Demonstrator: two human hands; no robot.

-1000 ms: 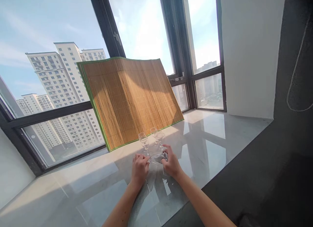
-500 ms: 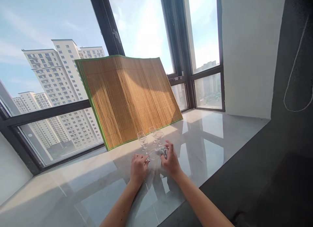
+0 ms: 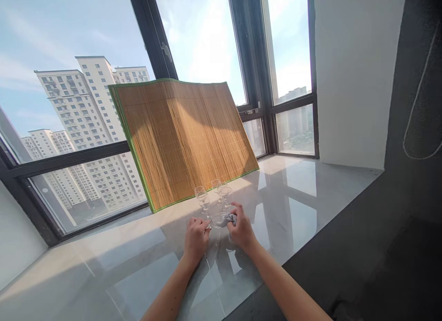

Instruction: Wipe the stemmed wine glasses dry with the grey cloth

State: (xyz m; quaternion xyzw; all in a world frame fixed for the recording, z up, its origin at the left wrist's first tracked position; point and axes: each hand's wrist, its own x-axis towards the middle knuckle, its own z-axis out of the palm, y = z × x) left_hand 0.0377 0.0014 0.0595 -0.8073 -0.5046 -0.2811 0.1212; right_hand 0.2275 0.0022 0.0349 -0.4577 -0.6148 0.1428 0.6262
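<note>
Between my hands a clear stemmed glass (image 3: 217,220) lies on its side, its bowl toward the right. My left hand (image 3: 196,238) is closed round its foot end. In my right hand (image 3: 241,226) a bunched grey cloth (image 3: 230,218) is pinched against the mouth of the glass; how far the cloth reaches inside I cannot tell. Just beyond my hands stand three more stemmed glasses: one on the left (image 3: 202,199), one at the back (image 3: 216,186) and one on the right (image 3: 225,193).
Under my hands is a glossy light stone sill (image 3: 138,275) with strong reflections. A bamboo mat (image 3: 189,137) with green edging leans against the dark window frame (image 3: 255,58) behind the glasses. The sill's front edge (image 3: 304,242) runs diagonally at the right.
My right hand and the cloth have shifted slightly at the glass's mouth. My left hand keeps its hold, and the standing glasses have not moved.
</note>
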